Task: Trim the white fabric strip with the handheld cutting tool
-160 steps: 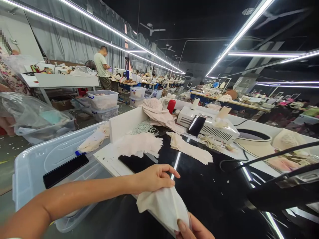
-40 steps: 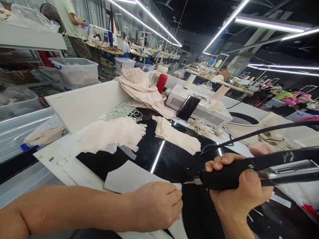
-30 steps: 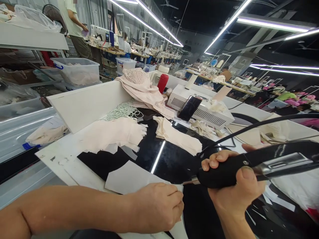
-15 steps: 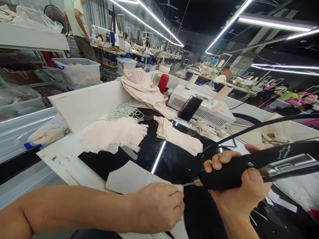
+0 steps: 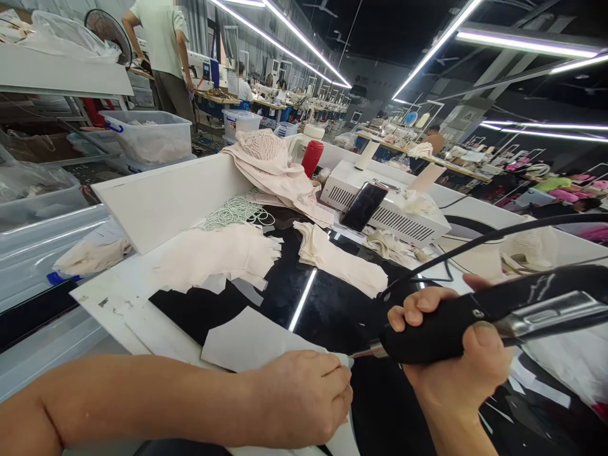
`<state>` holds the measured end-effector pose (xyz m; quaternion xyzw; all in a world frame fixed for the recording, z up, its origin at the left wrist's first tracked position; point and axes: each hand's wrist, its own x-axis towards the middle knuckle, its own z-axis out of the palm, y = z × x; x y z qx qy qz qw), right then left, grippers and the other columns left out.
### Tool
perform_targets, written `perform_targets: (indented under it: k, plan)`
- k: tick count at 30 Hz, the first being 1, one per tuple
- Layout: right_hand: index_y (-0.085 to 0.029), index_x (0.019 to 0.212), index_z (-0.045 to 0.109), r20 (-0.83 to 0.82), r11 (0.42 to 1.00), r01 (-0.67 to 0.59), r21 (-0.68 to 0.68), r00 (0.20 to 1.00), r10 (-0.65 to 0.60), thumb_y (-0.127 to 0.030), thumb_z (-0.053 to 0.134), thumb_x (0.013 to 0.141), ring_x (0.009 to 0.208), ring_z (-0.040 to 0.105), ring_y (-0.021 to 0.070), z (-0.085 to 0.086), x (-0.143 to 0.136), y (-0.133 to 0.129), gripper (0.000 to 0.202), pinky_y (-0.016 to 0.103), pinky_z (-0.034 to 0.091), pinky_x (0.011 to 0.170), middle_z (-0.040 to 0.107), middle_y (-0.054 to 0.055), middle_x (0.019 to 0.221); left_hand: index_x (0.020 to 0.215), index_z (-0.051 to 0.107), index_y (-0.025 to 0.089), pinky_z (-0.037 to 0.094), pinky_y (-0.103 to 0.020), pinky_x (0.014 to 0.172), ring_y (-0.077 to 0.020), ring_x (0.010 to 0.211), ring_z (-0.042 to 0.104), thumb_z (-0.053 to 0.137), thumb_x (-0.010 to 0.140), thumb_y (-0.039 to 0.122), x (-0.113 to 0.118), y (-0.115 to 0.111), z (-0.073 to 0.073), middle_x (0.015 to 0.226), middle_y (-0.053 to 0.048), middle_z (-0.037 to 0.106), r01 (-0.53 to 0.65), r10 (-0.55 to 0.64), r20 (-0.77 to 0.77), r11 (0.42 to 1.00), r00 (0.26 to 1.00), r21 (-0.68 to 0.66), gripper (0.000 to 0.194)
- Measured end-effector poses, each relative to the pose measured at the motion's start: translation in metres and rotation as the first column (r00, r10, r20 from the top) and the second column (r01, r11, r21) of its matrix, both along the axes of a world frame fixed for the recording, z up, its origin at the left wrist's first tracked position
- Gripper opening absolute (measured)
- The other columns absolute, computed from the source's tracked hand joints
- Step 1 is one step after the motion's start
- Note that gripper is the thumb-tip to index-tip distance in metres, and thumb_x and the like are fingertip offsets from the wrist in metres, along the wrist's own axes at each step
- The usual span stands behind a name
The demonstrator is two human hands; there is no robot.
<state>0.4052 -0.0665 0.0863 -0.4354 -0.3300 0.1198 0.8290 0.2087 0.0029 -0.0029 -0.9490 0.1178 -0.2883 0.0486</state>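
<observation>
Two hands | right hand (image 5: 456, 354) grips cutter (image 5: 441, 329) | tip beside left hand (image 5: 304, 399)

The left hand (image 5: 299, 399) covers the near edge of the pale fabric piece (image 5: 247, 339), so the fingertips' hold on the cloth cannot be made out. The lower frame edge cuts that piece off, along with the left forearm at the lower left. The cutting tool (image 5: 475, 320) runs out of the right edge, its far end unseen; its metal tip (image 5: 363, 351) is too thin to tell whether it touches the cloth. The right hand (image 5: 456, 354) wraps the black grip, hiding its middle. A standing person (image 5: 164, 57) at the upper left is cropped at the top edge. The far workstations (image 5: 304, 98) in the upper middle are too small to read.
</observation>
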Motion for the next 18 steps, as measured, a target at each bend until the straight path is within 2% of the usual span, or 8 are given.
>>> perform_targets:
  k: [5,11,15,18]
  plan:
    - [-0.031,0.115,0.077,-0.001,1.000,-0.007,0.001,1.000,0.007,-0.056,0.109,0.066,0.053,0.058,0.0165,0.000,-0.004,0.000,0.064,0.026,0.054,0.041,0.070,-0.007,0.071,0.109,0.080,0.013,0.067,-0.031,0.097,-0.0196,0.101,0.077,0.072,0.119,0.024,0.001,0.001,-0.001,0.116,-0.013,0.085,-0.001,0.001,0.022,1.000,1.000,0.006,0.016]
    - [-0.032,0.116,0.077,0.020,1.000,-0.007,0.009,1.000,0.006,-0.054,0.108,0.068,0.052,0.058,0.0168,-0.001,-0.008,0.001,0.062,0.027,0.055,0.042,0.071,-0.007,0.071,0.097,0.077,0.011,0.066,-0.029,0.088,-0.0176,0.089,0.074,0.070,0.115,0.014,0.003,0.001,0.000,0.097,-0.008,0.078,0.011,0.010,0.186,0.994,0.982,-0.108,0.020]
    - [-0.032,0.115,0.077,0.022,1.000,0.003,0.017,1.000,-0.003,-0.055,0.109,0.067,0.051,0.058,0.0170,0.000,-0.010,0.002,0.062,0.027,0.055,0.041,0.071,-0.007,0.071,0.096,0.073,0.015,0.065,-0.030,0.082,-0.0186,0.088,0.072,0.071,0.115,0.017,-0.001,0.001,0.002,0.097,-0.007,0.075,-0.035,0.046,0.102,0.993,0.994,-0.109,0.019]
    - [-0.032,0.115,0.076,0.017,1.000,0.008,0.022,1.000,-0.009,-0.056,0.110,0.067,0.051,0.058,0.0167,0.000,-0.012,0.003,0.063,0.027,0.055,0.041,0.071,-0.007,0.071,0.097,0.070,0.017,0.065,-0.030,0.085,-0.0195,0.093,0.072,0.074,0.114,0.017,-0.004,0.000,0.000,0.101,-0.009,0.075,-0.062,0.064,0.037,0.996,0.997,-0.066,0.017]
